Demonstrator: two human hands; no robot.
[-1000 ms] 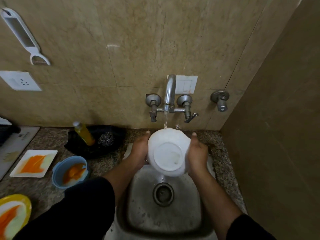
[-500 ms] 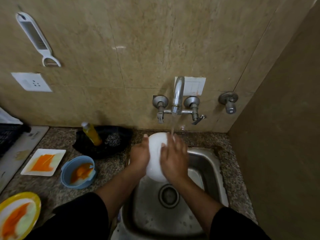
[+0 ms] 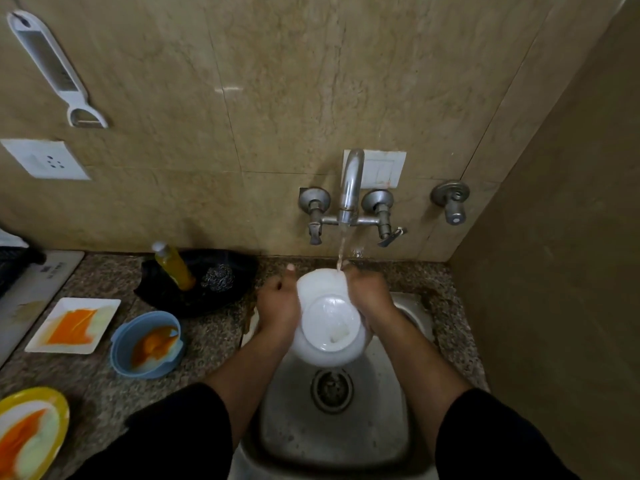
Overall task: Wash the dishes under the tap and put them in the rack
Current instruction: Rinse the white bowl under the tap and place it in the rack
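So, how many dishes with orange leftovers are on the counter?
3: a white square plate, a blue bowl just right of it, a yellow plate at lower left, partly cut off. Others may lie outside view.

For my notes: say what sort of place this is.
Probably a home kitchen: a steel sink under a running wall tap, a stone counter with an orange-smeared plate, and a steel scrubber.

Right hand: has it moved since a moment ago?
Yes. The right hand slid rightward, from above the round metal drain to the white bowl's right side.
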